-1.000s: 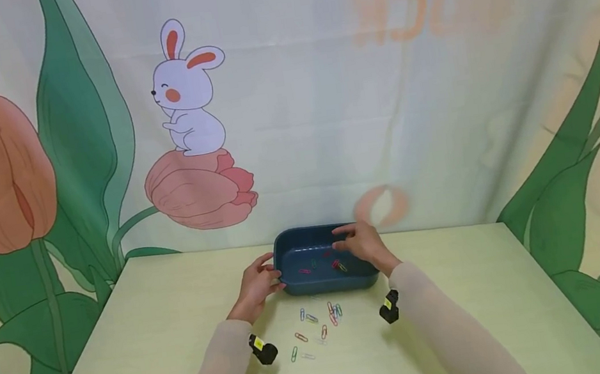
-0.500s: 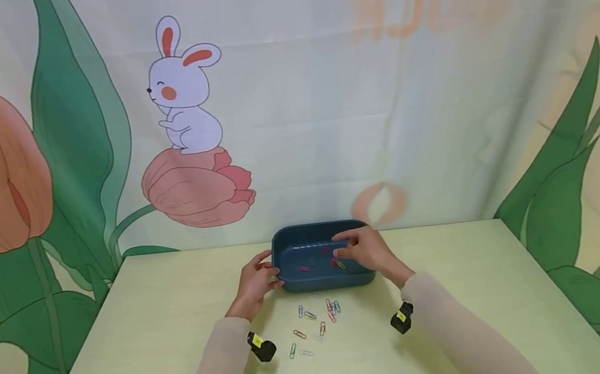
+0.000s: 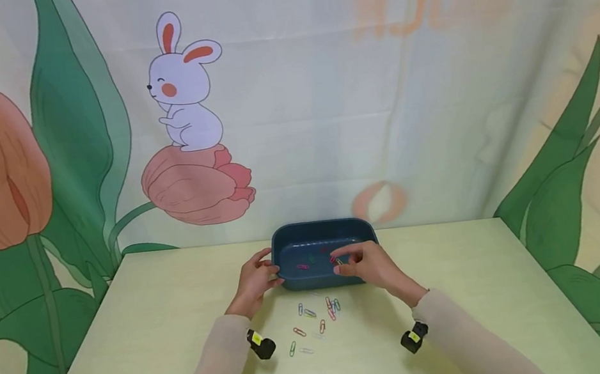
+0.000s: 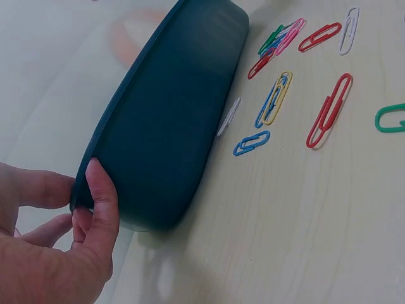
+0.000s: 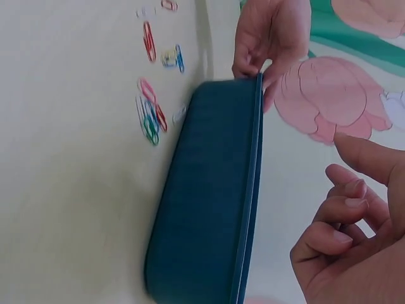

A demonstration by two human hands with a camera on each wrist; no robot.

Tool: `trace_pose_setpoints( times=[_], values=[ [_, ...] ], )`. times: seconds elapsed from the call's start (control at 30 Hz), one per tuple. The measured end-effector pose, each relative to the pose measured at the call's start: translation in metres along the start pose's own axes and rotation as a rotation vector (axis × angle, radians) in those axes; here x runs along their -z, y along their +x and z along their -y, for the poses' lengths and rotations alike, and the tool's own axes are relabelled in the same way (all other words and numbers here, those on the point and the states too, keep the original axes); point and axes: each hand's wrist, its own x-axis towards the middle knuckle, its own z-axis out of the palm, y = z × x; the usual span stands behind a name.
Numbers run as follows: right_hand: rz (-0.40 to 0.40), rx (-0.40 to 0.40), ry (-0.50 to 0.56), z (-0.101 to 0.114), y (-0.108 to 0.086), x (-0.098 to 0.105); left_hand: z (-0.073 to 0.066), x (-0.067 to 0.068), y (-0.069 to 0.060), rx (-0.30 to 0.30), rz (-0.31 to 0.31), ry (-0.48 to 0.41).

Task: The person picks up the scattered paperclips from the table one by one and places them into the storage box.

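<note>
A dark blue plastic bin (image 3: 314,280) stands on the table, with several coloured paper clips inside, among them a pink paper clip (image 3: 303,266). My left hand (image 3: 256,281) grips its left end; in the left wrist view the thumb (image 4: 101,202) presses the outside while fingers lie behind the rim. Above the bin's right part hovers my right hand (image 3: 376,268). Its thumb and index finger are apart with nothing between them, and in the right wrist view the other fingers (image 5: 332,231) curl loosely. Loose clips lie before the bin, including a red paper clip (image 4: 330,111).
Beyond the table (image 3: 159,337) hangs a printed curtain (image 3: 289,117), right behind the bin. A green paper clip (image 3: 292,348) and a white paper clip (image 3: 306,350) lie closest to me.
My right hand has drawn back toward the bin's near right side, its wrist moving right and nearer. The left hand stays at the bin's left end.
</note>
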Motion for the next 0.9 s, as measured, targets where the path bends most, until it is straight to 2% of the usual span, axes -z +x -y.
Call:
trace_pose_setpoints(
  times=[0.17, 0.47, 0.67, 0.9],
  values=[
    [0.039, 0.004, 0.026, -0.003, -0.012, -0.007, 0.0, 0.0, 0.0, 0.001, -0.004, 0.01],
    [0.055, -0.018, 0.036, -0.015, -0.029, -0.022, 0.0, 0.0, -0.001, -0.002, -0.006, 0.01],
    [0.046, -0.011, 0.004, -0.029, -0.033, -0.033, -0.002, 0.0, -0.002, 0.002, -0.013, 0.0],
    [0.043, -0.038, -0.028, -0.046, -0.032, -0.045, 0.0, -0.001, -0.002, 0.004, -0.013, 0.012]
  ],
)
